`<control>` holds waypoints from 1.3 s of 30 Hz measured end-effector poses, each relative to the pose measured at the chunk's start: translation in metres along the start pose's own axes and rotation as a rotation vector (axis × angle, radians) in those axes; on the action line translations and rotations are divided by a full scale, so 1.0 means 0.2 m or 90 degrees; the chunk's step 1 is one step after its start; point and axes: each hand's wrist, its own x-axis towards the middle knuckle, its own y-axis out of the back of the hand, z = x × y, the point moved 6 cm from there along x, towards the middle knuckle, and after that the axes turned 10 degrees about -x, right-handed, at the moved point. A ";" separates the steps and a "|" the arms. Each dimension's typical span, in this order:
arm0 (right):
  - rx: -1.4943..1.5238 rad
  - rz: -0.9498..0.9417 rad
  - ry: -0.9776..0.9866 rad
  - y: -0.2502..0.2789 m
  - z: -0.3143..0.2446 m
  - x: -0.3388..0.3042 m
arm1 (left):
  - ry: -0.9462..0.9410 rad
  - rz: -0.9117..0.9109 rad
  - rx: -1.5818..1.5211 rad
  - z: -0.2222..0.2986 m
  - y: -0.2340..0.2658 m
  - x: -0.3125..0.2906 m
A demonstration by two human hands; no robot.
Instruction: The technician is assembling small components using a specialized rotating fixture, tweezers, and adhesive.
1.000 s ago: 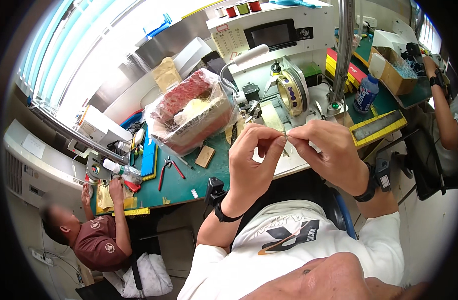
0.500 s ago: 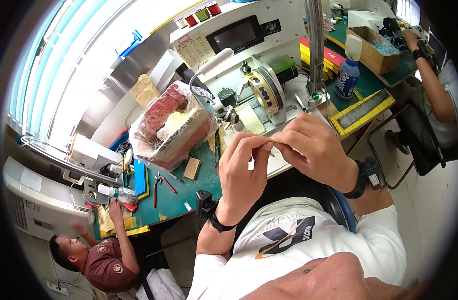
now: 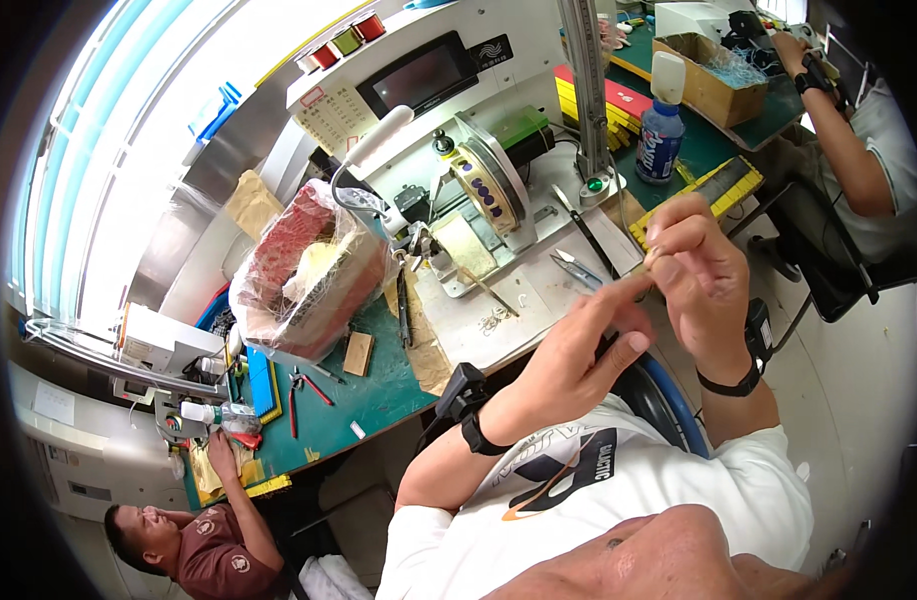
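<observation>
My right hand [image 3: 701,275] is raised at the right, thumb and forefinger pinched together. What they hold is too small to make out. My left hand [image 3: 584,350] reaches toward it with the fingers stretched out and the thumb apart; its fingertips come close to the right hand's pinch. Beyond my hands stands a white bench machine with a round drum wheel [image 3: 486,187]. Pointed tweezers [image 3: 579,268] and a slim black tool [image 3: 587,234] lie on its pale work board. Tiny pale scraps [image 3: 496,320] are scattered nearer the board's front.
A plastic-lined box [image 3: 309,270] stands left of the machine. Red-handled pliers [image 3: 309,392] and a small wooden block [image 3: 359,354] lie on the green mat. Behind my right hand are a blue bottle [image 3: 661,140] and a yellow-edged tray [image 3: 724,190]. Co-workers sit at both sides.
Both hands have moved right from in front of the machine. They were pinched together; now the left fingers are spread while the right stays pinched. The view has shifted slightly.
</observation>
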 end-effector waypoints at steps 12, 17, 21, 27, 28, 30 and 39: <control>-0.111 0.465 -0.196 0.97 0.66 -0.22 | -0.126 0.061 0.388 -0.29 -0.02 0.03; -0.545 0.371 -0.204 1.09 0.79 -0.24 | -0.145 0.108 0.448 -0.30 0.08 0.08; -0.815 0.274 -0.120 1.06 0.84 -0.20 | -0.138 0.056 0.447 -0.30 0.04 0.08; -0.965 0.204 -0.102 1.08 0.94 -0.19 | -0.167 -0.112 0.409 -0.29 -0.10 0.06; -1.006 0.198 -0.067 1.07 0.94 -0.20 | -0.167 -0.118 0.408 -0.29 -0.10 0.06; -1.051 0.166 -0.047 1.05 0.94 -0.19 | -0.167 -0.127 0.407 -0.27 -0.10 0.06; -1.234 -0.037 -0.124 1.03 0.86 -0.08 | -0.145 -0.074 0.429 -0.15 0.06 -0.01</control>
